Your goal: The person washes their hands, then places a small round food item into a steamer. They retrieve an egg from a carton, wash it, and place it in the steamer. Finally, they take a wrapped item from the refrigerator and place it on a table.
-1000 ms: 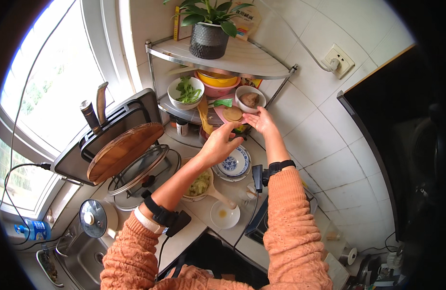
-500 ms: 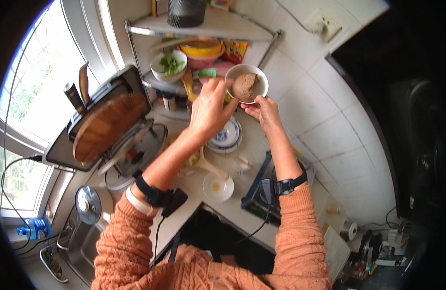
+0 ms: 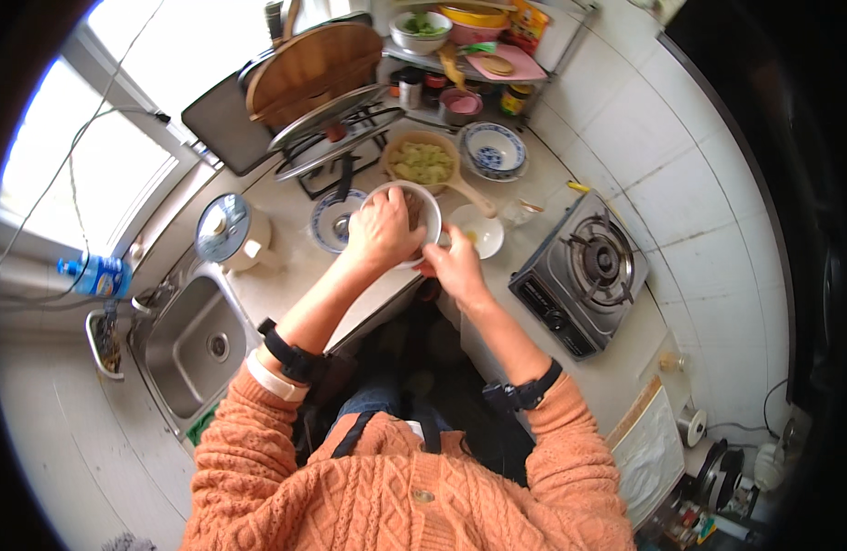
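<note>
A white bowl [image 3: 431, 208] is tilted above the near edge of the counter, between my two hands. My right hand [image 3: 458, 268] grips its lower right rim, thumb and fingers closed on it. My left hand [image 3: 383, 231] reaches over the left rim, its fingers curled down around a brown lump [image 3: 412, 209] inside. Most of the lump is hidden by those fingers. Beneath and left of the held bowl stands a blue-patterned bowl [image 3: 330, 220]. A small white dish [image 3: 487, 241] with a little yellow liquid lies just right of my right hand.
Beyond sits a pan [image 3: 453, 180] of pale green chunks, with stacked patterned bowls [image 3: 494, 151] beside it. A portable gas stove [image 3: 579, 275] stands at right. At left are a lidded pot [image 3: 235, 231] and a sink [image 3: 192, 344]. A wooden board [image 3: 318, 69] leans near the window.
Both hands have brought the bowl down and toward me from the corner shelf. My left fingers have gone from the bowl's edge into it, around the lump. The view has shifted too.
</note>
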A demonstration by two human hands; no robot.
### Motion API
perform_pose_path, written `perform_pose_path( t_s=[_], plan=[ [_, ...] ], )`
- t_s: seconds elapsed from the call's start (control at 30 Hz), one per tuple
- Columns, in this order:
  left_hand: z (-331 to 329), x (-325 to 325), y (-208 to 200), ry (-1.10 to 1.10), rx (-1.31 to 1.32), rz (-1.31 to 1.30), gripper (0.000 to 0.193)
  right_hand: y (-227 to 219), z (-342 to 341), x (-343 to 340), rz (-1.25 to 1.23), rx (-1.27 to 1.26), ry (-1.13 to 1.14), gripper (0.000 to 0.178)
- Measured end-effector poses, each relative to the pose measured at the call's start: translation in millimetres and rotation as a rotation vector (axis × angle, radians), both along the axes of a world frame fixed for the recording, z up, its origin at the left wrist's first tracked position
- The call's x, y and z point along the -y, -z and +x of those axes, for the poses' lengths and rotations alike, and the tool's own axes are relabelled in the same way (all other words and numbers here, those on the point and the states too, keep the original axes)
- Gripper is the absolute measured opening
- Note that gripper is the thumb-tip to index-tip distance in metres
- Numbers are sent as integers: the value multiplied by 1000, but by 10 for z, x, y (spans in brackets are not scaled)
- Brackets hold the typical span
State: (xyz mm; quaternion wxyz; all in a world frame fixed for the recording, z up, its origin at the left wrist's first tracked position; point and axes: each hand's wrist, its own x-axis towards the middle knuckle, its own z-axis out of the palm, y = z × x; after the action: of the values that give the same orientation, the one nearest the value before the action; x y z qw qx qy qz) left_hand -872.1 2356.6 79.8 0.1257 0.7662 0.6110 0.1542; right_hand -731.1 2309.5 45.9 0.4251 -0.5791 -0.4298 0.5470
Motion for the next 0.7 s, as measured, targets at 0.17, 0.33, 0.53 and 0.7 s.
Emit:
perform_pose_path(
  t_s=[0.17, 0.33, 0.53, 0.7],
  plan=[
    [-710, 581, 613, -153, 69, -153, 56, 548, -692, 466, -147, -34, -81, 52],
    [-1318, 876, 996, -174, 158, -246, 57, 969, -1261, 656, -366, -51, -123, 46],
    [-2194, 1013, 1170, -197, 1205, -685, 63, 1321, -1739, 748, -474, -49, -167, 39],
    [-2555, 1154, 1128, -131, 1747, -807, 68, 1576, -1951, 761, -497, 16, -116, 46]
  ],
)
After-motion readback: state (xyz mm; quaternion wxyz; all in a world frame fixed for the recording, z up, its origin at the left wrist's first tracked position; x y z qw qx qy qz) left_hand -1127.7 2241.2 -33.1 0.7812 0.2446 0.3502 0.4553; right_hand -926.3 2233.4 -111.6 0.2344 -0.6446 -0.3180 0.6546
